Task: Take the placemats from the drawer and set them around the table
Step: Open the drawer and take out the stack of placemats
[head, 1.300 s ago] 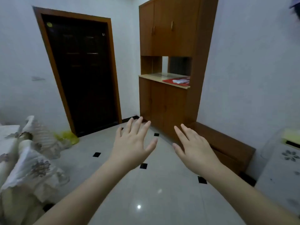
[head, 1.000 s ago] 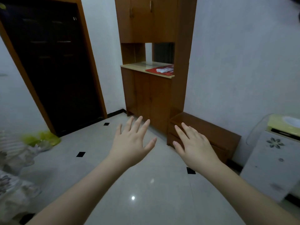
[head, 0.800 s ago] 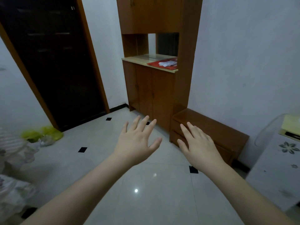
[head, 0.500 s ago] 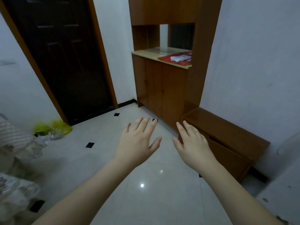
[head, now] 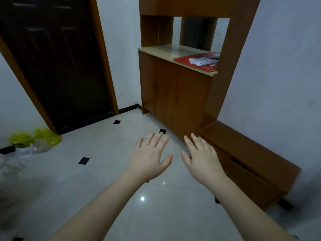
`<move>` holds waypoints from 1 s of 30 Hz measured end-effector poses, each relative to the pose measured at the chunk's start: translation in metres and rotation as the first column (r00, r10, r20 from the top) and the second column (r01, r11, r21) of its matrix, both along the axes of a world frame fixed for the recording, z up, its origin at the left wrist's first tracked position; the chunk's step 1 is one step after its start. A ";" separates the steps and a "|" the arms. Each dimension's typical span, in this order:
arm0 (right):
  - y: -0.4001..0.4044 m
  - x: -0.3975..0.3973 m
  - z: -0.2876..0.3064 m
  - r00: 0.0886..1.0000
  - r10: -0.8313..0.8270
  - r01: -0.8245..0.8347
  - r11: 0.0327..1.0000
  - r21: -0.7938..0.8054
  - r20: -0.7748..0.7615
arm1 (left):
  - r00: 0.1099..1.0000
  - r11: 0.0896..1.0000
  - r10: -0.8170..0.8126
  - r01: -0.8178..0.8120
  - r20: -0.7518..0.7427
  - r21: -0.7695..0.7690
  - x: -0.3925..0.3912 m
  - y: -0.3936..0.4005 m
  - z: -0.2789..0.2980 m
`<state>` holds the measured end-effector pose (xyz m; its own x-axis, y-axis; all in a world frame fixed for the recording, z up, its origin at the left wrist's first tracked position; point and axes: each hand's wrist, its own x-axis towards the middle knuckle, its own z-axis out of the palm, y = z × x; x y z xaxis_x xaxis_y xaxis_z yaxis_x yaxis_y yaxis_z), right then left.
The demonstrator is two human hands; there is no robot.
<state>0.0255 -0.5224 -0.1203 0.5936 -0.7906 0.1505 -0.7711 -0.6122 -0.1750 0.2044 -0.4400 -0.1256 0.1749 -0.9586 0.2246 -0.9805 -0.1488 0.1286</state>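
Reaching palms-down, left hand, right hand, fingers spread

Your left hand & right hand hang flat over bare tile floor, nothing beneath. Low wooden bench sits just right of the right hand; tall cabinet blocks ahead. Yellow bags far left, by dark door.

Both bare arms stretched out in front, left hand and right hand side by side, palms down, fingers straight and slightly spread, not holding or touching anything.
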 end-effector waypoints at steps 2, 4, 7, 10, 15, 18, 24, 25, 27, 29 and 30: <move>-0.018 0.011 -0.001 1.000 -0.030 0.030 1.000 -0.002 -0.008 | 1.000 0.999 -0.028 0.028 -0.007 -0.015 0.013 -0.028 -0.001; -0.039 0.013 -0.005 0.996 -0.079 0.077 0.996 -0.051 -0.046 | 0.998 0.998 -0.061 0.060 -0.025 -0.028 0.019 -0.058 -0.006; -0.072 0.003 -0.011 0.982 -0.171 0.159 0.977 -0.141 -0.077 | 0.989 0.990 -0.134 0.132 -0.057 -0.040 0.018 -0.102 -0.013; -0.110 -0.011 -0.023 0.962 -0.263 0.253 0.960 -0.121 -0.075 | 0.977 0.978 -0.205 0.203 -0.057 -0.038 0.011 -0.150 -0.022; -0.182 -0.035 -0.060 0.938 -0.335 0.331 0.942 -0.052 -0.091 | 0.953 0.954 -0.299 0.299 -0.042 -0.005 -0.009 -0.244 -0.044; -0.233 -0.049 -0.073 0.926 -0.369 0.368 0.929 -0.023 -0.084 | 0.939 0.938 -0.344 0.345 -0.025 0.037 -0.024 -0.301 -0.055; -0.332 -0.081 -0.078 0.915 -0.398 0.397 0.917 -0.035 -0.067 | 0.915 0.915 -0.404 0.403 0.024 0.036 -0.044 -0.396 -0.059; -0.350 -0.085 -0.079 0.912 -0.405 0.405 0.914 -0.026 -0.063 | 0.908 0.908 -0.417 0.415 0.030 0.048 -0.045 -0.412 -0.061; -0.376 -0.086 -0.084 0.910 -0.409 0.410 0.912 0.004 -0.065 | 0.903 0.901 -0.427 0.422 0.033 0.100 -0.044 -0.439 -0.067; -0.394 -0.083 -0.092 0.911 -0.410 0.411 0.912 0.019 -0.049 | 0.894 0.888 -0.446 0.435 0.050 0.149 -0.043 -0.465 -0.076; -0.403 -0.080 -0.096 0.910 -0.412 0.413 0.910 0.030 -0.042 | 0.885 0.878 -0.461 0.447 0.056 0.169 -0.042 -0.479 -0.081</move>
